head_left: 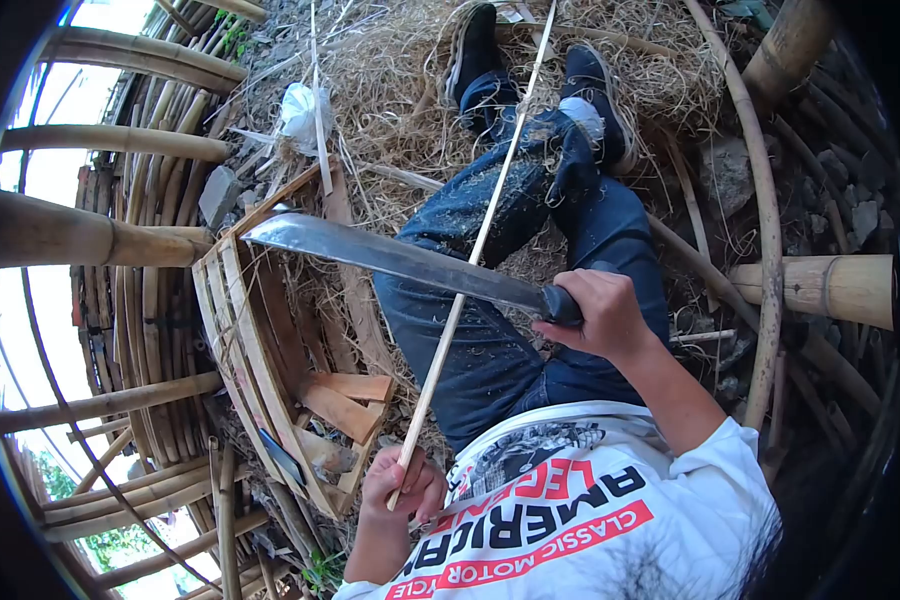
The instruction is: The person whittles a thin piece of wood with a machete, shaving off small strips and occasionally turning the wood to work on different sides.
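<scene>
My right hand (600,315) is wrapped round the dark handle of a large knife (400,262), whose long blade points to the left above my thighs. The blade crosses over a long thin bamboo strip (475,250) near the middle of the view. Low in the view, my left hand (405,483) has its fingers closed round the near end of that strip, close to my white shirt. From there the strip slants up and away between my legs, past my shoes to the top edge.
A wooden crate (245,340) with pieces of wood stands at my left. Bamboo poles (120,140) line the left side, and a thick bamboo pole (820,290) juts in at the right. Shavings (390,110) cover the ground round my feet. A plastic bag (302,112) lies at upper left.
</scene>
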A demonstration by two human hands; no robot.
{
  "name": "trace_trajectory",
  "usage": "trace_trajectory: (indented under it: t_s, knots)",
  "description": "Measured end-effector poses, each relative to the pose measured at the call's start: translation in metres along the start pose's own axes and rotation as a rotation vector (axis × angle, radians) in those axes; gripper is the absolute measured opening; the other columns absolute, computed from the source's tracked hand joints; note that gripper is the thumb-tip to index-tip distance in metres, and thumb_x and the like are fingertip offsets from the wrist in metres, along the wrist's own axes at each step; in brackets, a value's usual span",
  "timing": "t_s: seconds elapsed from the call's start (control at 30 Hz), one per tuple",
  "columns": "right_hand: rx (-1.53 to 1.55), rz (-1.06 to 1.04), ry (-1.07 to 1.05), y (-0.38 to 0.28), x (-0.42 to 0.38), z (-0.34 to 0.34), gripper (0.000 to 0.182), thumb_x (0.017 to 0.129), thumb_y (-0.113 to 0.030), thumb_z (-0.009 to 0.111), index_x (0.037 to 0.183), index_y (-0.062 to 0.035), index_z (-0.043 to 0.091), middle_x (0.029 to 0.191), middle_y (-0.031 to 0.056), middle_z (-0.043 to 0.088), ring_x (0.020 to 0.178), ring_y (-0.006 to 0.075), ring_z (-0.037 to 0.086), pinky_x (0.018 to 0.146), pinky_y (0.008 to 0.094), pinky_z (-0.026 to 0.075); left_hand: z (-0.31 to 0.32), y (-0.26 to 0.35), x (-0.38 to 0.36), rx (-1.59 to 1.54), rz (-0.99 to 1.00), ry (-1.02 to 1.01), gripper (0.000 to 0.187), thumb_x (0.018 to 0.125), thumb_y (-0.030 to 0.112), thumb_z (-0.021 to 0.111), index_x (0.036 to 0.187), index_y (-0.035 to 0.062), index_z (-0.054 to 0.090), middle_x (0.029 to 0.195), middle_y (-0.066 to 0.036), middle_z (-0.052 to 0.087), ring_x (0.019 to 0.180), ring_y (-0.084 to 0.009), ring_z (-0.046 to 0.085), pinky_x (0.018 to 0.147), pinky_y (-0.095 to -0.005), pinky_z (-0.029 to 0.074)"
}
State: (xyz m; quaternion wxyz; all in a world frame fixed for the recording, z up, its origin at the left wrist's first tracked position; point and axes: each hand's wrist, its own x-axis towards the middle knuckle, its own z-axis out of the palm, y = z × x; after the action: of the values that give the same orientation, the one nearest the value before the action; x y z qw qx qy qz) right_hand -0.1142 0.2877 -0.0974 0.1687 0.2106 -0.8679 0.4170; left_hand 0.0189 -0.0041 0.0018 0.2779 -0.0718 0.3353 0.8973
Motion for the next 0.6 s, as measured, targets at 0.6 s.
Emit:
trace_trajectory:
  t_s: [0.6]
  knots:
    - [-0.143,-0.018,-0.016,0.021,0.002,-0.005,0.043,0.074,-0.042,0.080,0.085,-0.0051,0.060,0.067,0.0093,0.061,0.061,0.0277,0.065,0.055,0.0362,0.051,-0.003,0.003,-0.007,-0.110,-0.052,-0.013,0.035,0.095,0.027,0.056,0.072,0.0046,0.045,0.050,-0.004,0.045,0.045,-0.0242,0.058,0.040,-0.0338,0.044]
